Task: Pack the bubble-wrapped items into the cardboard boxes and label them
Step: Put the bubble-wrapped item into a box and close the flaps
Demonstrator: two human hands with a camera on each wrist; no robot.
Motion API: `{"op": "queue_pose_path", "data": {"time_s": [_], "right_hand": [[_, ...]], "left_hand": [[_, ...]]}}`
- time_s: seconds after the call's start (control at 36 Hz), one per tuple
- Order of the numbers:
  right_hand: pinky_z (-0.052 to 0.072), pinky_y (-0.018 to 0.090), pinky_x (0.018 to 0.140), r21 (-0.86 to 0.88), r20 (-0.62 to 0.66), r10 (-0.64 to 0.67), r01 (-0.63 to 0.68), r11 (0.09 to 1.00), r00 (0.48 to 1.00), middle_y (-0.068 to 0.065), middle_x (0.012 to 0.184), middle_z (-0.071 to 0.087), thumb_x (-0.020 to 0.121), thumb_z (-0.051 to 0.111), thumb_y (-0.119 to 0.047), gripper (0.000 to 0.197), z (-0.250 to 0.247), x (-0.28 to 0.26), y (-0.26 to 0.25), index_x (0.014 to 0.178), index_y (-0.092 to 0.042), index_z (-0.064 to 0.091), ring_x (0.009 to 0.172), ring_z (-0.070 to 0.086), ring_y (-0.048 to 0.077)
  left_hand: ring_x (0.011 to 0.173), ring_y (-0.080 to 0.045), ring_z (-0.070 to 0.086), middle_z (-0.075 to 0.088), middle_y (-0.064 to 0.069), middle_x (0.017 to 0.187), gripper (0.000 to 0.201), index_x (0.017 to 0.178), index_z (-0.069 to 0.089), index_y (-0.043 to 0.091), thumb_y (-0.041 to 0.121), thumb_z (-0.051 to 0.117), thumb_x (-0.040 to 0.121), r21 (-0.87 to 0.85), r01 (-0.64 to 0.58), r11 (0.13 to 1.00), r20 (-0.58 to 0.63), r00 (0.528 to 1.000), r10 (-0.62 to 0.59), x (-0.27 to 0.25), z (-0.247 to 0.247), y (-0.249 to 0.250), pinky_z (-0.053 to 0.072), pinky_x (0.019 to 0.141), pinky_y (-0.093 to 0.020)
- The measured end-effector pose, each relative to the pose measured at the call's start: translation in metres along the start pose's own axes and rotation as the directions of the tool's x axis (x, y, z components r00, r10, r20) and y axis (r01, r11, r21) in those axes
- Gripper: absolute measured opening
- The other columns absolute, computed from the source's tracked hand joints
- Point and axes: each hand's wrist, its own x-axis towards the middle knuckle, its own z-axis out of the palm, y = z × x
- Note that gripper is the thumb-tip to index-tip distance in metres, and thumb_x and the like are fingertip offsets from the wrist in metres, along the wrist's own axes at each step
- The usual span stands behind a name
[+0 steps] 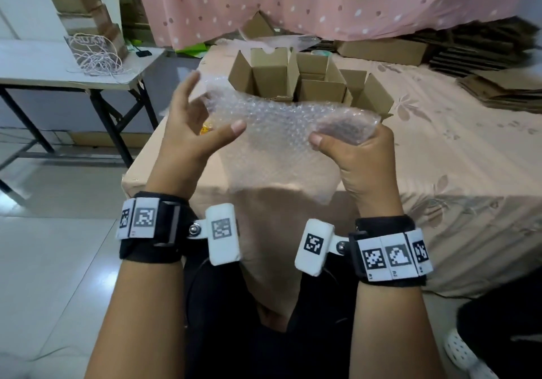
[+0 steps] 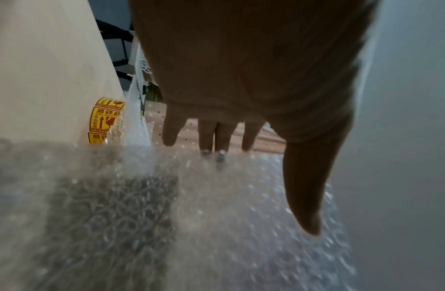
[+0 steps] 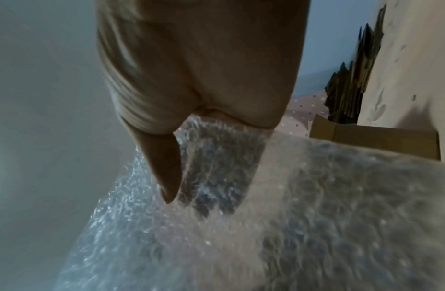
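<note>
A sheet of clear bubble wrap (image 1: pixel 278 132) hangs between my two hands above the cloth-covered surface (image 1: pixel 440 158). My right hand (image 1: pixel 347 136) grips its right end, curled round a dark item (image 3: pixel 216 167) rolled inside, with the thumb (image 3: pixel 164 167) pressed on top. My left hand (image 1: pixel 211 109) is open with its fingers (image 2: pixel 216 135) spread and straight at the wrap's left edge. Several small cardboard boxes (image 1: pixel 272 76) stand with flaps up just beyond the wrap. A strip of yellow fragile labels (image 2: pixel 104 118) lies under my left hand, mostly hidden in the head view.
A folding table (image 1: pixel 58 67) with coiled cord and stacked boxes stands at the left. Flattened cardboard (image 1: pixel 498 85) is piled at the right, below a pink dotted curtain (image 1: pixel 293 3). Another person's white shoe (image 1: pixel 460 352) is at the lower right.
</note>
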Motion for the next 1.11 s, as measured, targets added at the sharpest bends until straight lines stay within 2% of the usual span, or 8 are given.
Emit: {"op": "queue_pose_path", "data": {"time_s": [0.08, 0.14, 0.22, 0.33, 0.53, 0.69, 0.86, 1.11], "right_hand": [[0.059, 0.041, 0.083, 0.051, 0.033, 0.023, -0.025, 0.998, 0.999, 0.012, 0.092, 0.075, 0.075, 0.080, 0.004, 0.023, -0.001, -0.001, 0.001, 0.096, 0.002, 0.072, 0.089, 0.073, 0.027], [0.060, 0.041, 0.078, 0.107, 0.037, 0.063, -0.066, 0.992, 0.997, 0.013, 0.092, 0.074, 0.075, 0.078, 0.006, 0.023, 0.000, -0.002, 0.001, 0.096, 0.000, 0.071, 0.089, 0.072, 0.030], [0.061, 0.037, 0.072, 0.159, 0.054, 0.140, -0.146, 0.976, 0.989, 0.008, 0.086, 0.074, 0.077, 0.076, 0.008, 0.022, 0.000, -0.003, 0.001, 0.095, -0.002, 0.068, 0.084, 0.073, 0.028], [0.061, 0.036, 0.064, 0.167, 0.078, 0.189, -0.200, 0.966, 0.979, 0.011, 0.088, 0.074, 0.081, 0.074, 0.003, 0.025, -0.003, -0.003, 0.004, 0.104, 0.002, 0.065, 0.076, 0.074, 0.027], [0.062, 0.037, 0.061, 0.246, -0.001, 0.244, -0.236, 0.940, 0.970, 0.007, 0.085, 0.075, 0.075, 0.079, -0.008, 0.016, -0.009, -0.003, 0.012, 0.089, -0.011, 0.070, 0.077, 0.071, 0.022], [0.060, 0.033, 0.058, 0.321, 0.112, 0.341, -0.359, 0.876, 0.933, 0.008, 0.088, 0.073, 0.074, 0.077, -0.019, 0.030, -0.007, 0.000, 0.018, 0.099, -0.008, 0.066, 0.072, 0.071, 0.028], [0.060, 0.035, 0.065, 0.266, 0.165, 0.441, -0.471, 0.841, 0.882, 0.011, 0.081, 0.073, 0.077, 0.076, -0.007, 0.027, -0.004, -0.005, 0.031, 0.099, 0.000, 0.065, 0.071, 0.071, 0.024], [0.059, 0.030, 0.057, 0.362, 0.107, 0.423, -0.431, 0.826, 0.900, 0.008, 0.081, 0.073, 0.082, 0.072, -0.004, 0.015, -0.007, -0.005, 0.025, 0.096, -0.006, 0.066, 0.070, 0.072, 0.022]], "left_hand": [[0.116, -0.020, 0.063, 0.071, 0.001, 0.115, 0.047, 0.117, 0.067, 0.021, 0.023, 0.080, 0.071, -0.027, 0.043, 0.999, 0.104, 0.994, -0.040, -0.001, 0.002, 0.002, 0.049, 0.095, -0.033], [0.104, -0.024, 0.066, 0.074, -0.012, 0.105, 0.031, 0.099, 0.074, 0.013, 0.027, 0.082, 0.072, 0.024, 0.042, 0.999, 0.095, 0.995, -0.044, -0.001, 0.003, 0.000, 0.053, 0.092, -0.043], [0.092, -0.032, 0.069, 0.072, -0.024, 0.095, 0.041, 0.097, 0.067, -0.008, 0.025, 0.083, 0.078, 0.035, 0.049, 0.998, 0.047, 0.998, -0.051, -0.001, 0.005, -0.002, 0.057, 0.083, -0.051], [0.078, -0.031, 0.074, 0.076, -0.013, 0.086, 0.009, 0.095, 0.069, 0.006, 0.013, 0.070, 0.089, 0.039, 0.051, 0.998, 0.017, 0.999, -0.052, -0.003, 0.009, 0.002, 0.060, 0.060, -0.035], [0.058, -0.027, 0.072, 0.074, -0.010, 0.077, 0.010, 0.094, 0.070, 0.007, 0.016, 0.066, 0.094, 0.040, 0.052, 0.998, -0.005, 0.999, -0.052, -0.003, 0.015, 0.002, 0.055, 0.043, -0.028], [0.057, -0.028, 0.071, 0.070, -0.015, 0.081, 0.014, 0.099, 0.067, 0.003, 0.016, 0.067, 0.094, 0.022, -0.002, 1.000, -0.079, 0.997, 0.004, 0.000, 0.017, -0.003, 0.054, 0.041, -0.030], [0.062, -0.035, 0.070, 0.068, -0.006, 0.075, 0.004, 0.093, 0.069, 0.011, 0.014, 0.067, 0.094, -0.019, 0.001, 1.000, -0.126, 0.992, -0.003, 0.001, 0.018, -0.008, 0.054, 0.042, -0.030], [0.078, -0.034, 0.073, 0.073, -0.013, 0.095, 0.028, 0.107, 0.066, 0.011, 0.018, 0.074, 0.081, -0.131, 0.073, 0.989, 0.064, 0.996, -0.065, -0.004, 0.014, -0.005, 0.059, 0.057, -0.036]]}}
